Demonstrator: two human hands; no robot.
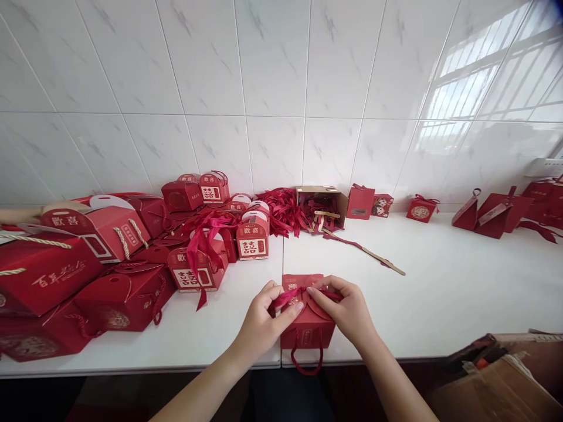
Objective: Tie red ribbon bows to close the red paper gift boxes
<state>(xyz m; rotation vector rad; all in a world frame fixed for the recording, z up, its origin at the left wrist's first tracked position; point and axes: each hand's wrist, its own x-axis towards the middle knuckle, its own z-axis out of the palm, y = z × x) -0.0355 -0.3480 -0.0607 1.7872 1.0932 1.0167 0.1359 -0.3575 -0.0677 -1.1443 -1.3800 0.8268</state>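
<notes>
A small red gift box (308, 329) stands near the front edge of the white table, its red cord handle (308, 371) hanging over that edge. Across the top of the box lies a dark red ribbon (288, 298). My left hand (264, 316) pinches the ribbon on the left side, thumb and fingers closed. On the right, my right hand (345, 305) is closed on the same ribbon, its fingertips at the middle of the box top. The two hands' fingertips are close together, and parts of the ribbon are hidden under the fingers.
Many red gift boxes (127, 296) crowd the left of the white table (440, 293). Behind sit loose red ribbons (281, 211), an open carton (317, 189) and a long strip (380, 258). More boxes (421, 211) line the tiled wall. A cardboard box (497, 390) is at lower right.
</notes>
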